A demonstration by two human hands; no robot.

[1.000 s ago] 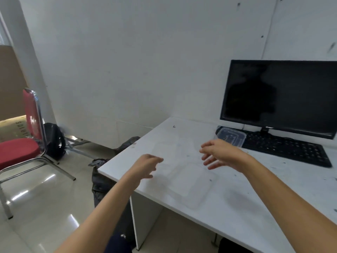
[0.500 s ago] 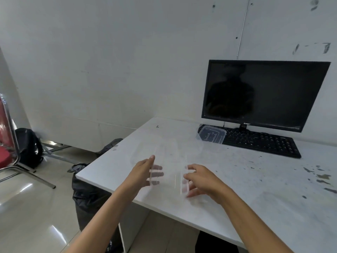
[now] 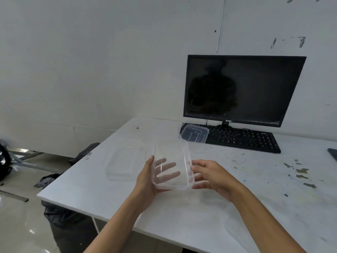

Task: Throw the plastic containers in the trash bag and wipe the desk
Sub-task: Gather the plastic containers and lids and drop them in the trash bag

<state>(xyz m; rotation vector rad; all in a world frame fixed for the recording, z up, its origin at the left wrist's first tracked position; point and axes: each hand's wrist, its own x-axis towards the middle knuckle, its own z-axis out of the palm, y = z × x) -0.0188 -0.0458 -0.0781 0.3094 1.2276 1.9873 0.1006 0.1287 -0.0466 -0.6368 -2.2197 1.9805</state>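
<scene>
Clear plastic tub (image 3: pixel 171 152) clasped from both sides over the front middle of the desk (image 3: pixel 228 216), long way pointing from the person toward the monitor (image 3: pixel 242 90). Left hand (image 3: pixel 145 181) at the tub's near left corner, thumb up along the outside wall, fingers spread underneath and plain to see through the plastic. Right hand (image 3: pixel 209 175) at the right wall, fingertips curled against the rim, thumb lower down by the base. Hands apart by the tub's width, both gripping it. Hard to tell whether the far end clears the desk or touches it. Second tub (image 3: pixel 124 161), equally clear and faint, flat on the desk just left of the held one. Third tub (image 3: pixel 196 134) farther back, resting partly on the left end of the keyboard (image 3: pixel 244 139), below the monitor's left corner. Black bag (image 3: pixel 67 227) on the floor under the desk's left front corner, more of its crumpled plastic showing beyond the left edge. Dark stains (image 3: pixel 300 172) scattered over the right part of the desk. Black backpack (image 3: pixel 3 161) at the far left of the view, on the floor by the wall
</scene>
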